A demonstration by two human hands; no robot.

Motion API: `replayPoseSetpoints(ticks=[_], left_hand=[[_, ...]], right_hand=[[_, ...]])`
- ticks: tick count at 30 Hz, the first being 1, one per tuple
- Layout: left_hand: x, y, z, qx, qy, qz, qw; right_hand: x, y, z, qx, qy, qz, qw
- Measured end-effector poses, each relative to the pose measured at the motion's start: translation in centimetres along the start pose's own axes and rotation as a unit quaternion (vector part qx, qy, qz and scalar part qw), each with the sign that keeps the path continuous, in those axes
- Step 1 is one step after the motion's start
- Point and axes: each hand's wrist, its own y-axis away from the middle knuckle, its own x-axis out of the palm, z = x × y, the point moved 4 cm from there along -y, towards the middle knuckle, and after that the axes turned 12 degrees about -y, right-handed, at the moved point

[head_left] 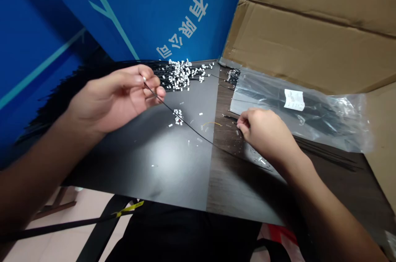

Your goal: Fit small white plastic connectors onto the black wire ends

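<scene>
Between the thumb and fingers of my left hand [123, 97] is the white-tipped end of a thin black cable [193, 130]. From there the cable slants down to the right across the table and passes below my right hand. My right hand [262, 130] is closed at the ends of a few black cables [229, 118] lying on the dark wood surface; its fingertips are partly hidden. Below and between the hands lies a small pile of white connectors [177, 116].
A large bundle of black cables with white connectors [182, 74] lies along the blue wall [139, 14]. At the right, a clear plastic bag [266, 88] with a white label holds dark cables. Cardboard [309, 35] stands behind it. Small clear bits and a yellow strand [212, 123] are scattered about.
</scene>
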Motion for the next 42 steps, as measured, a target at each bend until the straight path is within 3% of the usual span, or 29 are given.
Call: replayPoseSetpoints(ticks=[5,8,12,15,18,20,24,27,31,37,40,42], left_hand=[[-1.6,-0.1,-2.5,-0.015,-0.119,-0.053,0.991],[-3.6,-0.7,-4.0,-0.011,-0.254,-0.086,0.963],[-6.4,-3.6,-6.7,0.033,-0.482,-0.118,0.867],[-6.7,-7.4,-7.5,0.061,-0.587,-0.090,0.802],[-5.6,-10.7,-5.5,0.124,-0.608,-0.016,0.784],[-5.0,-11.5,-3.4,0.159,-0.609,-0.048,0.775],[-1.9,-8.8,0.4,0.252,-0.598,-0.081,0.757],[2.4,-6.3,2.9,0.229,-0.572,0.048,0.786],[6.6,-6.0,4.3,0.217,-0.579,0.135,0.774],[8.1,-7.4,5.0,0.221,-0.604,0.179,0.744],[8.2,-6.5,4.9,0.234,-0.600,0.176,0.744],[8.0,-5.3,4.7,0.240,-0.591,0.166,0.751]], right_hand=[[-0.3,0.0,0.7,-0.030,0.043,0.022,0.998],[-0.6,0.1,1.0,-0.037,0.060,0.019,0.997],[-0.8,0.2,0.9,-0.024,0.055,-0.012,0.998],[-0.6,0.2,0.6,-0.051,0.034,-0.063,0.996],[-0.2,0.1,0.1,-0.080,-0.004,-0.113,0.990],[0.0,0.2,0.1,-0.091,-0.018,-0.131,0.987],[-0.4,0.5,0.7,-0.084,-0.034,-0.167,0.982],[-0.8,0.9,1.3,-0.072,-0.050,-0.191,0.978],[-0.7,1.0,1.5,-0.054,-0.097,-0.196,0.974],[-0.9,1.1,1.9,-0.062,-0.173,-0.202,0.962],[-1.2,1.4,2.5,-0.082,-0.269,-0.198,0.939],[-1.1,1.6,3.0,-0.086,-0.367,-0.160,0.912]])
